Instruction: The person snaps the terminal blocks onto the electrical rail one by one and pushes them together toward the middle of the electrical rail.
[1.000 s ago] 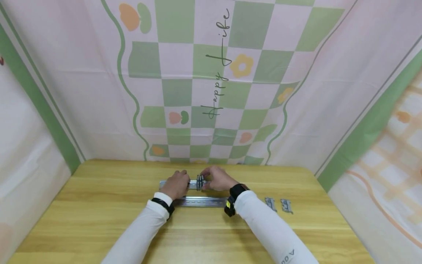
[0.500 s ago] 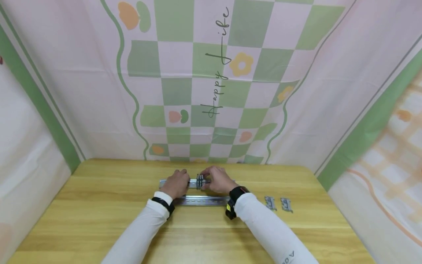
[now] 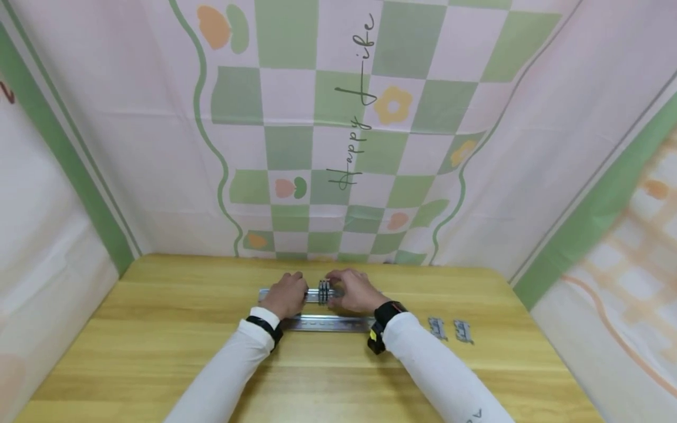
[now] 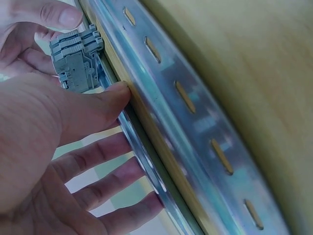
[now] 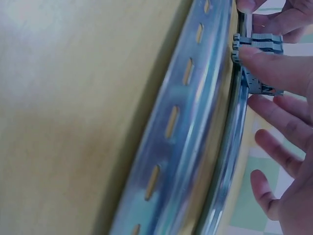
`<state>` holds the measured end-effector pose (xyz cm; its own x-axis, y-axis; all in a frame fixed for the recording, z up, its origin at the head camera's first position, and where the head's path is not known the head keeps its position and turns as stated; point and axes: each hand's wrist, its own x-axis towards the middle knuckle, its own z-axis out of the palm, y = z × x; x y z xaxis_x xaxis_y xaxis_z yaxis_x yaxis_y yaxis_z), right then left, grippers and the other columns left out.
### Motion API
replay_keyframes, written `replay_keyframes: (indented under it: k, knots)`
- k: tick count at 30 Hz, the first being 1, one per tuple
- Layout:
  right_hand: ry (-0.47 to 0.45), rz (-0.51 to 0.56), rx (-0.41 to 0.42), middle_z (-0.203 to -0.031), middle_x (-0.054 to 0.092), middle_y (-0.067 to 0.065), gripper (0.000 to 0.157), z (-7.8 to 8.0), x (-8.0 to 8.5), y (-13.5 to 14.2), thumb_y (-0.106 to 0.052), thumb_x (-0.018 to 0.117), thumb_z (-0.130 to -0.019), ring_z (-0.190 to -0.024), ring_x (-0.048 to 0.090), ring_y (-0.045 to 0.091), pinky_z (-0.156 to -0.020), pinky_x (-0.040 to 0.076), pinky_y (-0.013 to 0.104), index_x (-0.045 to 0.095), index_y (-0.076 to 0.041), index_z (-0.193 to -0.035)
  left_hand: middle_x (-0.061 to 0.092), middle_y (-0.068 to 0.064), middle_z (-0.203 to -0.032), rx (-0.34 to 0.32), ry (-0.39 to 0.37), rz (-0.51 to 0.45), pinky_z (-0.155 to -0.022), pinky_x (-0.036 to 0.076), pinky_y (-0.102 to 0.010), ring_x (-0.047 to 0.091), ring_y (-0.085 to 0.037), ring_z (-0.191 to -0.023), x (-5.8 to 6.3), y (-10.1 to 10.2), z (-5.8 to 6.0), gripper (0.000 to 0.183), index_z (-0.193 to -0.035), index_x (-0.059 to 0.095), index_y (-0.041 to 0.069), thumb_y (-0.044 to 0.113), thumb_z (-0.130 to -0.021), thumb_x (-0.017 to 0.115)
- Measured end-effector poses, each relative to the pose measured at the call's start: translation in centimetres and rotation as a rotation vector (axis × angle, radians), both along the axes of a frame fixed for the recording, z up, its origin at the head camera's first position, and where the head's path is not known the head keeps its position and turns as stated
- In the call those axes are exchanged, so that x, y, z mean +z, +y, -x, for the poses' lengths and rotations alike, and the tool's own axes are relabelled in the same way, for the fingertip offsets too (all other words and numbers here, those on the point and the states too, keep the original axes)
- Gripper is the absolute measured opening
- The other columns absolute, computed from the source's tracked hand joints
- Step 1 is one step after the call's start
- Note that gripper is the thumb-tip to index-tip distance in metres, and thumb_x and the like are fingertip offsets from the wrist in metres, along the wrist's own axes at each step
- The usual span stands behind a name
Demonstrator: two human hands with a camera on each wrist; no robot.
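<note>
Grey blocks (image 5: 267, 44) | right wrist: thumb (image 5: 274, 70) touching | head only: loose pair (image 3: 462, 331)

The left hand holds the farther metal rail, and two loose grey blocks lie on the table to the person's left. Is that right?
No: the two loose grey blocks lie on the table to the person's right, as the head view shows. The left hand does hold the farther metal rail.
</note>
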<state>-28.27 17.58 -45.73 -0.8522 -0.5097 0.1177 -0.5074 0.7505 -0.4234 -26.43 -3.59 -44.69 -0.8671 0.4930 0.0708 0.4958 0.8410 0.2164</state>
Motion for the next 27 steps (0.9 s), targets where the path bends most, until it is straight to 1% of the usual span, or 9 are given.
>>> replay_keyframes:
  k: [2,7,11,13,17,20,22,27]
  knots:
    - [-0.012,-0.02,-0.013,-0.105,0.063,-0.005,0.057,0.0,0.2,0.1,-0.034,0.076,-0.069,-0.104,0.049,0.02,-0.094,0.027,0.048,0.058,-0.012,-0.119,0.051,-0.004,-0.093,-0.003,0.002,-0.004,-0.066,0.048,-0.037,0.049,-0.025,-0.086,0.1,0.0,0.0,0.004,-0.082,0.06,0.011,0.013,-0.08,0.061]
    - [-0.035,-0.061,-0.038,-0.101,0.064,-0.004,0.041,0.0,0.5,0.1,-0.034,0.076,-0.069,-0.101,0.052,0.021,-0.091,0.029,0.051,0.065,-0.015,-0.104,0.051,-0.004,-0.093,0.0,-0.012,-0.01,-0.066,0.048,-0.037,0.049,-0.024,-0.086,0.3,-0.1,0.0,0.004,-0.082,0.06,0.012,0.013,-0.079,0.063]
    - [-0.055,-0.075,-0.037,-0.098,0.065,-0.003,0.036,0.1,0.5,0.0,-0.032,0.076,-0.071,-0.097,0.055,0.02,-0.089,0.032,0.053,0.066,-0.016,-0.102,0.05,-0.003,-0.091,0.009,-0.027,-0.023,-0.066,0.047,-0.038,0.049,-0.024,-0.087,0.3,0.0,0.0,0.004,-0.079,0.059,0.014,0.015,-0.079,0.063]
    - [-0.056,-0.081,-0.033,-0.095,0.065,-0.005,0.034,0.2,0.5,0.0,-0.031,0.076,-0.071,-0.094,0.056,0.019,-0.087,0.034,0.051,0.067,-0.016,-0.1,0.05,-0.002,-0.089,0.015,-0.035,-0.036,-0.065,0.047,-0.038,0.049,-0.023,-0.086,0.3,0.2,0.1,0.006,-0.076,0.058,0.015,0.016,-0.079,0.063]
    - [-0.049,-0.089,-0.01,-0.087,0.065,-0.012,0.024,0.5,0.6,0.0,-0.029,0.076,-0.07,-0.089,0.055,0.015,-0.079,0.036,0.046,0.069,-0.02,-0.092,0.049,0.0,-0.085,0.026,-0.051,-0.057,-0.072,0.045,-0.046,0.048,-0.022,-0.084,0.3,0.7,0.2,0.011,-0.072,0.055,0.018,0.019,-0.078,0.064]
    - [-0.044,-0.092,0.009,-0.081,0.064,-0.016,0.018,0.6,0.6,0.0,-0.028,0.075,-0.07,-0.085,0.054,0.013,-0.074,0.036,0.044,0.069,-0.023,-0.086,0.049,0.001,-0.083,0.032,-0.048,-0.058,-0.076,0.042,-0.053,0.049,-0.023,-0.083,0.3,1.0,0.3,0.014,-0.069,0.054,0.019,0.021,-0.077,0.066]
    - [-0.037,-0.099,0.015,-0.081,0.063,-0.016,0.016,0.7,0.5,-0.1,-0.029,0.075,-0.07,-0.084,0.054,0.012,-0.073,0.036,0.044,0.069,-0.024,-0.085,0.049,0.001,-0.082,0.035,-0.041,-0.057,-0.076,0.041,-0.053,0.049,-0.023,-0.083,0.3,1.2,0.4,0.016,-0.068,0.054,0.019,0.023,-0.076,0.067]
    - [-0.048,-0.111,0.003,-0.085,0.063,-0.014,0.02,0.6,0.6,-0.2,-0.031,0.075,-0.07,-0.087,0.054,0.013,-0.076,0.037,0.047,0.068,-0.024,-0.087,0.049,0.002,-0.083,0.041,-0.027,-0.059,-0.073,0.043,-0.05,0.05,-0.023,-0.082,-0.2,1.7,0.7,0.016,-0.071,0.055,0.019,0.026,-0.074,0.07]
